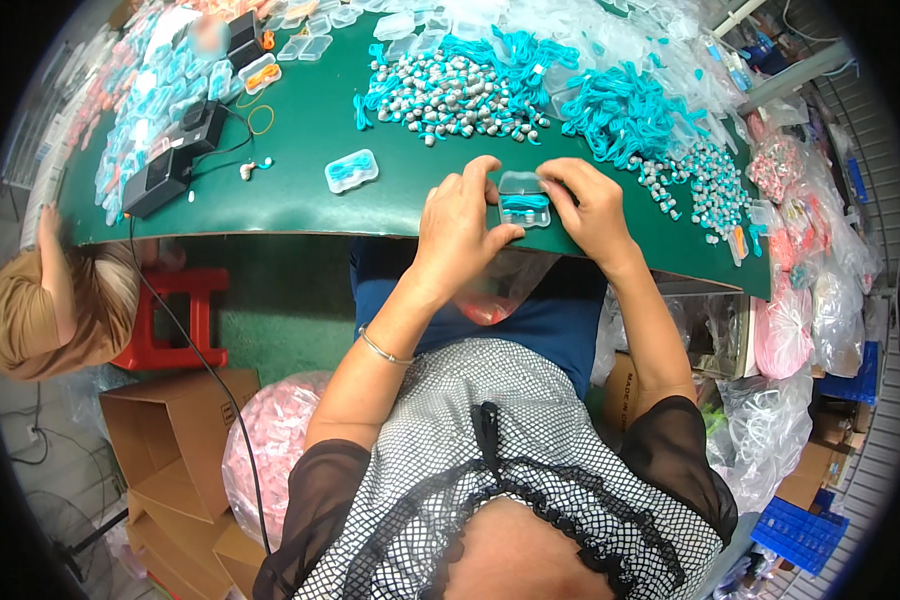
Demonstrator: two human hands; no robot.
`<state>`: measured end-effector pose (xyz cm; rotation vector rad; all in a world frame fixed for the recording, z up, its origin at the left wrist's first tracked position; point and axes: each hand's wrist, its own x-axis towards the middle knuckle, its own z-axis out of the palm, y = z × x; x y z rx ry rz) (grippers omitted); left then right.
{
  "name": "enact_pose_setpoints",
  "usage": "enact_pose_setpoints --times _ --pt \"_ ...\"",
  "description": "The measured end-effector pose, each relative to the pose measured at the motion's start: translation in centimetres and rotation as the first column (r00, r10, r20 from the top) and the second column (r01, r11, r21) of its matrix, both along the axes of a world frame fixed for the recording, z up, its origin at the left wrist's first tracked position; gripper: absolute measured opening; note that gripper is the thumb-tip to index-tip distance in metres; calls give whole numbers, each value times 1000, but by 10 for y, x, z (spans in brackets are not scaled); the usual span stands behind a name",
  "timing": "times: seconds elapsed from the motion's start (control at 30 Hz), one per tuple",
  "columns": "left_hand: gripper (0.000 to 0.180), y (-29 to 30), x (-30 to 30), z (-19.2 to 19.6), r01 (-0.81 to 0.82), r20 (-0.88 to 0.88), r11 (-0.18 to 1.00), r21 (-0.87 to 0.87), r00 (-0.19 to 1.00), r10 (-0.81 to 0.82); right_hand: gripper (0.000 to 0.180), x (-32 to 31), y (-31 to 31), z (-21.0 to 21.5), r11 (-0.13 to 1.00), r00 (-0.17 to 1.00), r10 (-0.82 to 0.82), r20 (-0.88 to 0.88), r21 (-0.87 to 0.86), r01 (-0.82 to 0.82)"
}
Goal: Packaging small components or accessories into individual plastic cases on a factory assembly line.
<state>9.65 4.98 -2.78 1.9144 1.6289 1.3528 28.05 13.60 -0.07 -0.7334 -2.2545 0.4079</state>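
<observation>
Between my two hands is a small transparent plastic case (525, 215) with a coiled teal earphone cable inside, near the table's front edge. Its lid (521, 183) stands raised at the far side. My left hand (460, 220) grips the case's left side, thumb at the near corner. On the right, the fingers of my right hand (588, 205) pinch the lid's edge. Left of my hands lies another transparent case (352, 171) with a teal cable in it. Beyond them is a heap of grey-and-teal earbuds (445, 95).
Bundles of teal cables (625, 110) lie at the right of the green table (290, 200). Black boxes (158, 180) and many filled cases (160, 95) occupy the left. A person (65, 300) sits beside a red stool (185, 310). Cardboard boxes (175, 430) stand below.
</observation>
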Motion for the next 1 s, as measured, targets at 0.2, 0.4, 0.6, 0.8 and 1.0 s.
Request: enact_pose_setpoints --times 0.2,0.4,0.6,0.8,1.0 --pt "62 1 -3 1 7 -94 1000 0 996 -7 21 12 -22 0 991 996 85 38 100 -89" --pt "39 -1 -2 1 40 -129 993 109 991 -26 27 8 -23 -5 994 996 62 70 84 -68" --pt "30 0 -13 -3 151 -157 973 176 980 -123 25 3 -28 -9 995 995 98 -9 -5 -98" --pt "28 -9 -38 4 200 -152 969 143 972 -178 27 -17 -30 -13 989 989 143 -40 -23 -144" --pt "31 -27 -83 16 -110 -530 962 248 816 230 34 -60 -11 8 952 951 307 49 -25 -306"
